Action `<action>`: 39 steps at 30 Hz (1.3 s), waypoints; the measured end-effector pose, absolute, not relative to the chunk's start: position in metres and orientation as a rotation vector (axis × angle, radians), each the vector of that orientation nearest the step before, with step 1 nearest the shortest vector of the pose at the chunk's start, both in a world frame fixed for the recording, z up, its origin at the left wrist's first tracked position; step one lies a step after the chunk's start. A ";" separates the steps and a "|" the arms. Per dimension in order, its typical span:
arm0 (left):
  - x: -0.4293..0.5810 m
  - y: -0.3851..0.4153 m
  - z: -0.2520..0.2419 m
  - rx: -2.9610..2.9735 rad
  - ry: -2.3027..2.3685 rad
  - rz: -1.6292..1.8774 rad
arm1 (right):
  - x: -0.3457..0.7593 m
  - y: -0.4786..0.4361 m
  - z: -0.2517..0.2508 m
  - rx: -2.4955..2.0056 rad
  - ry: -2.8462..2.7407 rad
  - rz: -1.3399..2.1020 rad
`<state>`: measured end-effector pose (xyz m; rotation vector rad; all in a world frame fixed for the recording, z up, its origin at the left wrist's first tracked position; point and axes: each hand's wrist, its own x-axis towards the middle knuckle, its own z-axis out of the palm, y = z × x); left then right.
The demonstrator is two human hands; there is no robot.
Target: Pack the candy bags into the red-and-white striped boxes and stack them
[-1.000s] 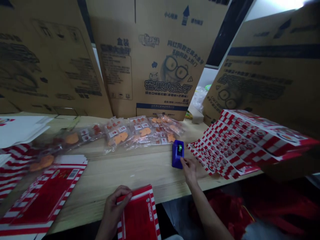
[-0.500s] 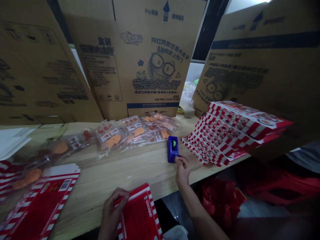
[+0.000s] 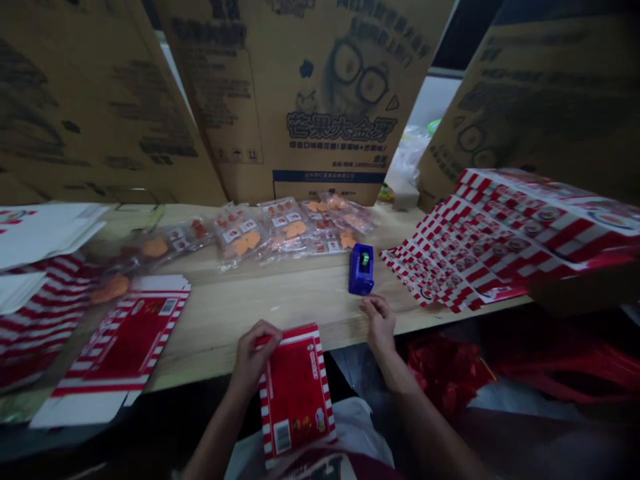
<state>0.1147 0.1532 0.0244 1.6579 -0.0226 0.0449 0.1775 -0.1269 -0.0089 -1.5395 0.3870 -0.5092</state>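
My left hand (image 3: 259, 353) grips the top left corner of a red cardboard box (image 3: 296, 390) with striped red-and-white edges. That box rests near my lap at the table's front edge, its barcode toward me. My right hand (image 3: 380, 323) is pinched just in front of a blue tape dispenser (image 3: 361, 272) with a green roll in it. Any piece of tape between those fingertips is too small to make out. Beyond the dispenser lie several clear packets (image 3: 293, 230) with orange pieces inside.
A stack of striped red-and-white boxes (image 3: 480, 240) leans at the right. Flat boxes (image 3: 135, 333) and white card (image 3: 50, 230) lie at the left. Large printed cartons (image 3: 310, 100) stand along the back. Red plastic bags (image 3: 447, 373) sit below the table edge at the right.
My right hand has drawn back slightly from the tape dispenser toward me, its fingers still pinched. The view has tilted down, showing more of the box in my left hand.
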 end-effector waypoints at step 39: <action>0.075 0.149 0.130 1.835 -0.273 0.073 | 0.218 -0.070 0.065 -1.357 -0.430 1.218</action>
